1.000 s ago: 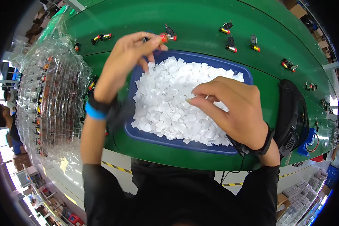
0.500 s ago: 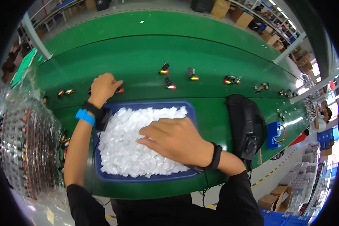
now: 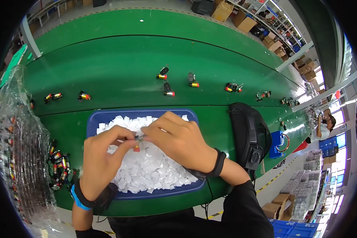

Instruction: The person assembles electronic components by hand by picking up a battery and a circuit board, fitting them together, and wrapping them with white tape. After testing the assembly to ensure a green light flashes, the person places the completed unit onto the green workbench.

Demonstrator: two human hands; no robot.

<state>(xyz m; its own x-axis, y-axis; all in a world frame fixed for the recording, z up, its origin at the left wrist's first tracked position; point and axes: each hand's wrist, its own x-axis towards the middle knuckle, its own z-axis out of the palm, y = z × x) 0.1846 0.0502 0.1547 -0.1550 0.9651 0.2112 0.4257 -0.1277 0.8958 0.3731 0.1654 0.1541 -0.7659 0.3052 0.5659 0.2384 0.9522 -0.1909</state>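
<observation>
Over a blue tray heaped with small white square pieces, my two hands meet. My left hand pinches a small part with a red-and-yellow cylinder between thumb and fingers. My right hand is closed beside it, its thumb and fingertips meeting at the same part. A greyish bit shows between the fingertips; whatever the right fingers grip is too small and covered to name. On the green belt beyond the tray lie similar parts, black with red-and-yellow cylinders.
A clear plastic-wrapped stack stands at the left, with a pile of similar parts beside it. A black bag-like object lies right of the tray, then a blue block-shaped device. Another person sits far right.
My left hand has come back from the belt to the tray with a part in its fingers. My right hand has closed in to meet it. The view has shifted slightly.
</observation>
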